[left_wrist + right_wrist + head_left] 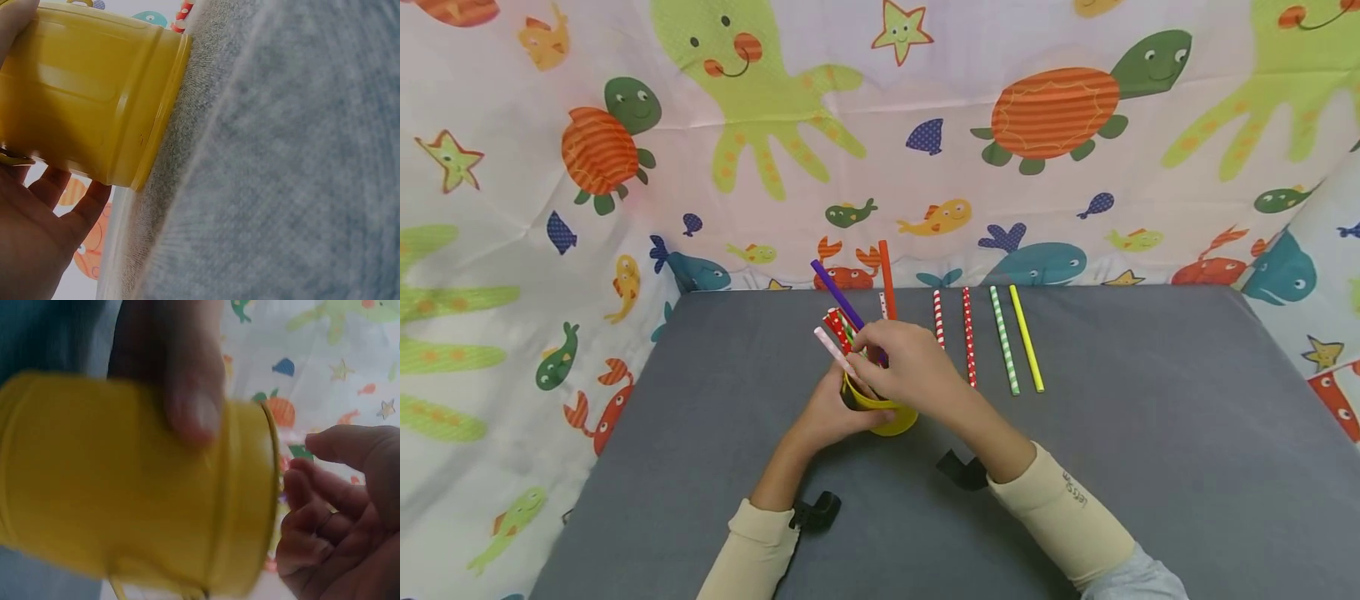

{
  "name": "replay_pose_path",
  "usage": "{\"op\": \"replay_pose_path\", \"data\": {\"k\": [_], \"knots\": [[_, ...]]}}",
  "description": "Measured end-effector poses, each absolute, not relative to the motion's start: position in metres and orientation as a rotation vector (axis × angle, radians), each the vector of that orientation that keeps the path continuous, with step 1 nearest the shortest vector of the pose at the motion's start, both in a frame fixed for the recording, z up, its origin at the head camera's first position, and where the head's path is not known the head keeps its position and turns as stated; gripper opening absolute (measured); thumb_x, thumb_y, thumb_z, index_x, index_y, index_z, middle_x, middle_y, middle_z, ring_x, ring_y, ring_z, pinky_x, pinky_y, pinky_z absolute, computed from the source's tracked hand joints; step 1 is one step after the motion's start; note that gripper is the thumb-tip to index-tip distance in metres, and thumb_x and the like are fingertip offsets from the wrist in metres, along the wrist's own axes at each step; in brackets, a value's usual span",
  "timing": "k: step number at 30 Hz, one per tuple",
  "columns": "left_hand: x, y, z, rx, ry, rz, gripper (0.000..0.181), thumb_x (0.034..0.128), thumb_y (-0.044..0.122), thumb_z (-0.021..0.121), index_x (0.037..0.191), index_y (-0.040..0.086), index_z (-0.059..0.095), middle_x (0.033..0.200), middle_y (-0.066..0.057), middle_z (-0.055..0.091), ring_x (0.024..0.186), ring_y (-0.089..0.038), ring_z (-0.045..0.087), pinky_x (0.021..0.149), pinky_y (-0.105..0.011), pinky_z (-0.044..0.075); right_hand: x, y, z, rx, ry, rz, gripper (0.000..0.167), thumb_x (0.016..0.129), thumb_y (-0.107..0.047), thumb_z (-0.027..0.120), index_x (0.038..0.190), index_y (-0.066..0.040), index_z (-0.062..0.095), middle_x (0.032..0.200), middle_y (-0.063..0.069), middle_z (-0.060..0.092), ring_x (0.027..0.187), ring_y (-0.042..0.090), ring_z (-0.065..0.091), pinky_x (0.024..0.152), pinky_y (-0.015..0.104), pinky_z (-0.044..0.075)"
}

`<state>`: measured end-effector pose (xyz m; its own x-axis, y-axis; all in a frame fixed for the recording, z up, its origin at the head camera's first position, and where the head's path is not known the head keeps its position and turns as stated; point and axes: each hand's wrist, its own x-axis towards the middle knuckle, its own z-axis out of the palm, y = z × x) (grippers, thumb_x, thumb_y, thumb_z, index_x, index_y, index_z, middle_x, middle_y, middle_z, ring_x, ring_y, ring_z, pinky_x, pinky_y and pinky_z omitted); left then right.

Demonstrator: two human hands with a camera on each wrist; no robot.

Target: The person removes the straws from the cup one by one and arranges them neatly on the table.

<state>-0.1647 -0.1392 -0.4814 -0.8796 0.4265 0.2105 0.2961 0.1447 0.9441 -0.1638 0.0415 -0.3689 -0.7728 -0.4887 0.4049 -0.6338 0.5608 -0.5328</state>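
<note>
A small yellow pail [895,422] with a thin wire handle stands tilted a little on the grey table, its base at the cloth in the left wrist view. My left hand [835,412] grips it from the left, thumb across the front and fingers round the far side. Several paper straws stick out of it: a purple straw [837,293], an orange straw [887,279], a pale pink straw [831,346] and some red ones. My right hand [906,367] is over the rim among the straws, fingers bent. In the right wrist view its thumb and forefinger are apart, with no straw visible between.
Right of the pail, a row of straws lies on the grey table [1150,433]: a red-striped straw [937,312], a red dotted straw [968,333], a green-striped straw [1004,340] and a yellow straw [1026,337]. A sea-animal curtain [880,125] hangs behind and at both sides.
</note>
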Motion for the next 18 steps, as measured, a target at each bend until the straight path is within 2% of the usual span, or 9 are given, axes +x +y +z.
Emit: {"op": "replay_pose_path", "data": {"k": [2,9,14,18], "knots": [[-0.165,-0.138,-0.482,0.757,2.287,1.851,0.093,0.0769,0.018,0.088,0.152,0.026,0.033,0.137,0.001,0.053,0.115,-0.02,0.057,0.099,-0.038,0.048,-0.161,0.036,-0.371,0.902,-2.65,0.916,0.009,0.09,-0.022,0.075,0.089,-0.013,0.072,0.074,-0.006,0.059,0.065,0.009,0.053,0.057,0.026,0.047],[-0.149,-0.133,-0.445,0.725,2.278,1.833,0.09,0.0781,0.006,0.085,0.151,0.005,0.032,0.138,-0.007,0.052,0.114,-0.019,0.056,0.1,-0.036,0.048,-0.165,0.034,-0.376,0.905,-2.86,0.787,0.009,0.089,-0.023,0.077,0.087,-0.013,0.076,0.076,-0.006,0.064,0.067,0.011,0.055,0.061,0.025,0.049],[-0.151,-0.134,-0.445,0.738,2.262,1.858,0.076,0.077,0.004,0.085,0.141,0.005,0.043,0.127,-0.005,0.059,0.109,-0.02,0.059,0.097,-0.036,0.049,-0.172,0.036,-0.377,1.066,-2.979,0.832,0.009,0.089,-0.02,0.078,0.082,-0.014,0.076,0.068,-0.009,0.062,0.063,0.01,0.055,0.059,0.024,0.048],[-0.151,-0.134,-0.445,0.742,2.267,1.867,0.074,0.0763,0.003,0.085,0.138,0.005,0.045,0.124,-0.006,0.06,0.108,-0.02,0.06,0.096,-0.036,0.05,-0.176,0.035,-0.377,1.144,-3.009,0.863,0.01,0.088,-0.015,0.078,0.079,-0.014,0.074,0.065,-0.009,0.061,0.062,0.011,0.055,0.058,0.025,0.048]]}}
